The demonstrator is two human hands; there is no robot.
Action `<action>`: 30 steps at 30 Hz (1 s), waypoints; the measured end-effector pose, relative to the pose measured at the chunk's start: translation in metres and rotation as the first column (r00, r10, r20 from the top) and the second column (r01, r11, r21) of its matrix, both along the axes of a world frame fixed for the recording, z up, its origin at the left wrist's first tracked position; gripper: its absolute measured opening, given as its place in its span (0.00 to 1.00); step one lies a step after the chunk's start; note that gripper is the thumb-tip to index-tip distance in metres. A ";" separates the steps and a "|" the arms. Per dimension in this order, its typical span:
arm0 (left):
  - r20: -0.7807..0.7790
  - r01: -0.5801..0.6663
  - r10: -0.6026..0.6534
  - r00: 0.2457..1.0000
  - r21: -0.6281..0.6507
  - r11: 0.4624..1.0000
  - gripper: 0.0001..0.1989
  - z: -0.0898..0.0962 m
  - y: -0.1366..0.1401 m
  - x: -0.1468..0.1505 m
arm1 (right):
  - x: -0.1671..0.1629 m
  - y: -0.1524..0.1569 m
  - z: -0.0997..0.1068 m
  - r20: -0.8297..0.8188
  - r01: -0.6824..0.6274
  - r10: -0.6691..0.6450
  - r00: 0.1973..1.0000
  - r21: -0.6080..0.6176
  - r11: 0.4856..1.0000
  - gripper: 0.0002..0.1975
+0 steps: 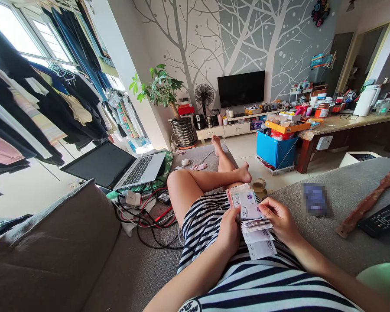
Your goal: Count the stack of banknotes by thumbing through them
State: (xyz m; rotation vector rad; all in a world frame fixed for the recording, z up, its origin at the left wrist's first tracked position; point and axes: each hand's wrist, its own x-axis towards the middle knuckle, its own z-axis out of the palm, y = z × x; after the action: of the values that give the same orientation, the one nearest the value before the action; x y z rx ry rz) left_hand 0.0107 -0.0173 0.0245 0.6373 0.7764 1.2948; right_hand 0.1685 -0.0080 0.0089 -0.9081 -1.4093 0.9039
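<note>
A stack of banknotes (243, 198), some marked with a 5, lies above my lap over the striped clothing (203, 216). My left hand (230, 229) is closed around the stack's left side, thumb on top. At the right edge, my right hand (279, 219) pinches the upper note between thumb and fingers. Below the hands, folded note ends fan out, and loose note ends (261, 249) hang down towards my belly. The fingers beneath the stack are hidden.
On the left, an open laptop (139, 171) sits beside tangled cables (149, 221) and a white charger (133, 198). To the right on the sofa lie a blurred-out blue item (316, 199), a brown strip-like object (367, 203) and a black remote (383, 220). A green rounded thing (381, 277) is lower right.
</note>
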 end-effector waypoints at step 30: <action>0.004 -0.011 0.011 1.000 -0.024 1.000 0.16 0.003 -0.003 0.000 | 0.001 0.006 -0.003 -0.071 0.048 -0.053 0.996 -0.066 0.997 0.31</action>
State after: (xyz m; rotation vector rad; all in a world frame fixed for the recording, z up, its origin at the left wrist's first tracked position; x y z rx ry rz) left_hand 0.0112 -0.0204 0.0277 0.6111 0.7917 1.2946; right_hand 0.1695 -0.0016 0.0059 -0.9460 -1.2964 0.9392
